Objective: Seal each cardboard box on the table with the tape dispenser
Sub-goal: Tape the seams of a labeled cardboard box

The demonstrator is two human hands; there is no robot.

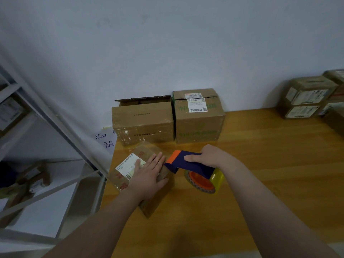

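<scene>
1. Only one view: a wide-angle cam on the person's head, facing forward and down across the table (260,164) to the wall (167,43).
2. Pretty close in: left hand (147,175) and right hand (210,157) sit mid-frame, arms reaching in from the bottom edge.
3. Shelf (55,117) at the left edge looks bent, probably lens distortion.

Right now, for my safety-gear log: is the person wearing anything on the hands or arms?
No. The left hand and right hand are bare: no gloves, rings or watch in view. The left forearm and right forearm are bare too, with no sleeve showing.
</scene>
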